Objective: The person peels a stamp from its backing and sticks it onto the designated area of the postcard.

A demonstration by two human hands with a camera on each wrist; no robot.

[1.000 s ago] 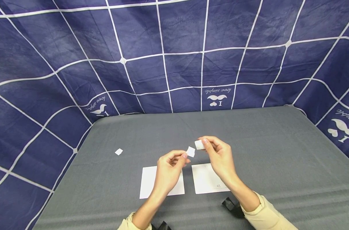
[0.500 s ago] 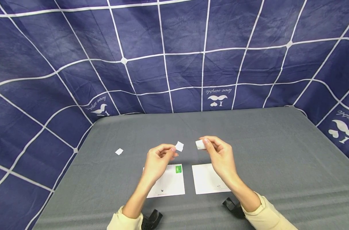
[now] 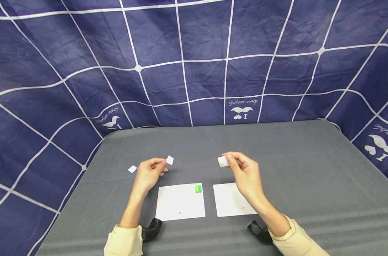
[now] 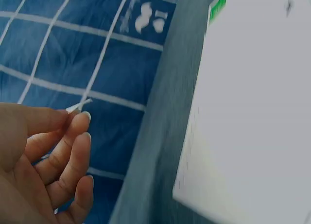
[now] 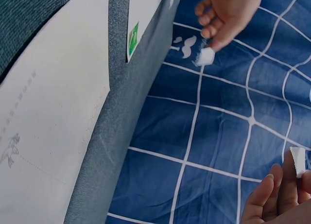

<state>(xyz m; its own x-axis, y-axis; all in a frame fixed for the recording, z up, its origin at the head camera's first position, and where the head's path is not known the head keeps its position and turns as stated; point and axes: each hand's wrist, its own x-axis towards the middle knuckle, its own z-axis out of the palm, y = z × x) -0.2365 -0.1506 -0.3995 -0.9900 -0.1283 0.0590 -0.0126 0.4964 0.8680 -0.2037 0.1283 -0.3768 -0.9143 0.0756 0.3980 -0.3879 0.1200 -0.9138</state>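
My left hand [image 3: 149, 174] pinches a small white paper piece [image 3: 170, 160] between thumb and fingertips, above the grey cloth. The left envelope [image 3: 181, 202] lies flat nearby, with a green stamp [image 3: 198, 188] in its far right corner. My right hand [image 3: 246, 174] pinches a small white stamp-sized paper [image 3: 223, 161] beyond the right envelope [image 3: 230, 199]. In the right wrist view this stamp-sized paper [image 5: 298, 160] shows a toothed edge; its other face is hidden. My right hand and forearm cover part of the right envelope, whose far right corner is hidden.
Another small white paper piece [image 3: 132, 169] lies on the grey cloth [image 3: 277, 149], left of my left hand. A blue curtain [image 3: 203, 78] with white grid lines hangs behind and at both sides. Black wrist mounts [image 3: 152, 229] sit on both forearms.
My left hand has moved left, away from the right hand, carrying its white paper piece. This uncovers the left envelope and its green stamp. My right hand stays almost still.
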